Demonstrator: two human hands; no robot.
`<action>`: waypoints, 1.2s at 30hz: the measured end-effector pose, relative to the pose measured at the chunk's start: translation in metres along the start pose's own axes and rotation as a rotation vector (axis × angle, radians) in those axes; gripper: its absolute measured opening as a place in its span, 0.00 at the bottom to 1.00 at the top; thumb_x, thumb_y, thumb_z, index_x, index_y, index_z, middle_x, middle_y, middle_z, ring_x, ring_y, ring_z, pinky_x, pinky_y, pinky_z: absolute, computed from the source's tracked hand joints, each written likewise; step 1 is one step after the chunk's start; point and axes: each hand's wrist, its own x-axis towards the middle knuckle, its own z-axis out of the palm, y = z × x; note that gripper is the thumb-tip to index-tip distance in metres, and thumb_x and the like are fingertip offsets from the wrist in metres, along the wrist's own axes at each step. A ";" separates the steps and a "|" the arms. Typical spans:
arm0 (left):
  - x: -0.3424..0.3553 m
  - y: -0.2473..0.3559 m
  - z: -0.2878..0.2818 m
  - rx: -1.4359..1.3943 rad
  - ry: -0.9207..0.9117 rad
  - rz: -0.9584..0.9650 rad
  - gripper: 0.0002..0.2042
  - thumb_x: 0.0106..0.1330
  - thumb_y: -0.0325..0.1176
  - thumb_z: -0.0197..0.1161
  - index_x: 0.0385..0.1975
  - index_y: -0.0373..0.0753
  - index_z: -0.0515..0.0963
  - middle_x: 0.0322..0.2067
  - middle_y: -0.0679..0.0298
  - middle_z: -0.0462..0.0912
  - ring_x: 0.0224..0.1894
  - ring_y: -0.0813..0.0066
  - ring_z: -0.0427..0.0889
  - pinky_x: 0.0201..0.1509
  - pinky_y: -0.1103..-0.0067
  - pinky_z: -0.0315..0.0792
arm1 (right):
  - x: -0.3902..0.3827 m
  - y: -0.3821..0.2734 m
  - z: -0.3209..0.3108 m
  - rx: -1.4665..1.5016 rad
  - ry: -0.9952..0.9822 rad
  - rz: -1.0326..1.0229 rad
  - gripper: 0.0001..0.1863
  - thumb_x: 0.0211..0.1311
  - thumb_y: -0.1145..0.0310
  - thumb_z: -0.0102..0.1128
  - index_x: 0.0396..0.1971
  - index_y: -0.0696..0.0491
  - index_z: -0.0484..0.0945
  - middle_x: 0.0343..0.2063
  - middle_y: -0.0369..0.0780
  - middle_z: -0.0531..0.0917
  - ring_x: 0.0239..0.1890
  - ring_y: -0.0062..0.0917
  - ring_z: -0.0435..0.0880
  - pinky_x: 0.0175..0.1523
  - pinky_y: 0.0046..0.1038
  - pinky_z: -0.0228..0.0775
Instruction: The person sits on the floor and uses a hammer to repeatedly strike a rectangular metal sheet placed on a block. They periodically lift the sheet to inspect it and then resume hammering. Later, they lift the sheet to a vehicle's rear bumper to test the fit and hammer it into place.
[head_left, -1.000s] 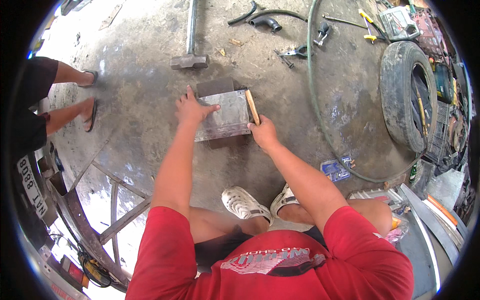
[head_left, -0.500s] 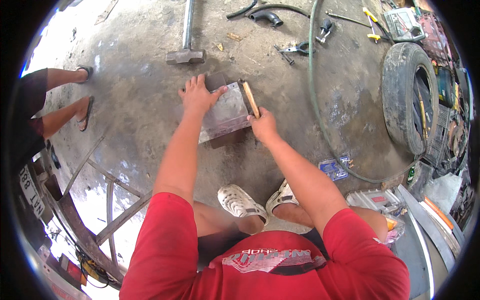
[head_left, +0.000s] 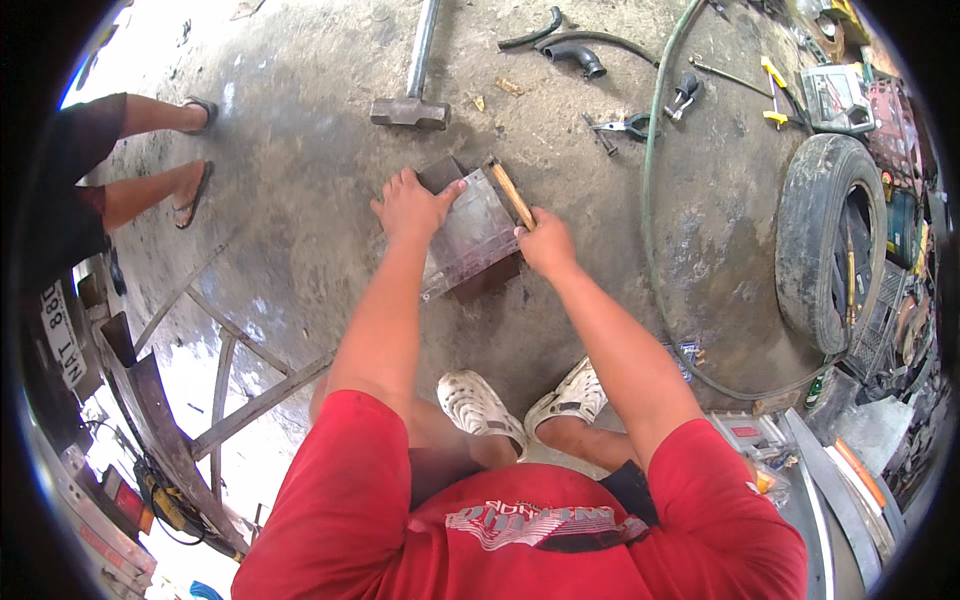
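Note:
A grey bent metal sheet [head_left: 475, 225] lies tilted over a dark brown flat piece [head_left: 488, 280] on the concrete floor; the brown piece also shows at the far side. My left hand [head_left: 412, 205] holds the sheet's far left side, thumb on top and fingers spread over the edge. Closed round a wooden-handled tool [head_left: 512, 195] is my right hand [head_left: 547, 243], beside the sheet's right edge. The tool's small dark end points away from me, too small to identify. Just beyond lies a sledgehammer [head_left: 410, 113].
Hoses [head_left: 575, 58], pliers [head_left: 625, 125] and a bolt lie beyond. A green hose [head_left: 650, 190] curves past a tyre [head_left: 832, 245] on the right. Metal bars [head_left: 265, 405] stand at left, near another person's feet [head_left: 190, 195]. Sheet strips [head_left: 830, 500] lie at lower right.
The whole view has shifted, so the floor things sit further right. Both hands keep their places on the sheet and the wooden-handled tool.

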 end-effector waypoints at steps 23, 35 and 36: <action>0.004 -0.003 0.074 -0.064 0.367 -0.149 0.48 0.74 0.76 0.42 0.84 0.47 0.52 0.78 0.38 0.57 0.84 0.46 0.51 0.83 0.43 0.41 | -0.008 -0.003 0.013 0.155 0.005 0.045 0.15 0.69 0.63 0.68 0.47 0.57 0.84 0.42 0.54 0.88 0.48 0.55 0.87 0.52 0.50 0.77; 0.005 -0.003 0.074 -0.126 0.322 -0.212 0.46 0.76 0.74 0.38 0.84 0.45 0.50 0.78 0.38 0.58 0.83 0.44 0.51 0.81 0.38 0.39 | 0.011 0.004 0.019 0.118 0.033 -0.034 0.19 0.68 0.61 0.69 0.51 0.58 0.83 0.44 0.56 0.88 0.50 0.57 0.86 0.53 0.50 0.78; 0.004 -0.002 0.074 -0.138 0.311 -0.210 0.46 0.77 0.74 0.37 0.84 0.45 0.50 0.78 0.37 0.57 0.83 0.44 0.50 0.81 0.37 0.39 | 0.014 0.004 0.017 0.107 0.020 -0.036 0.19 0.68 0.61 0.69 0.52 0.58 0.83 0.44 0.57 0.88 0.50 0.56 0.86 0.53 0.49 0.78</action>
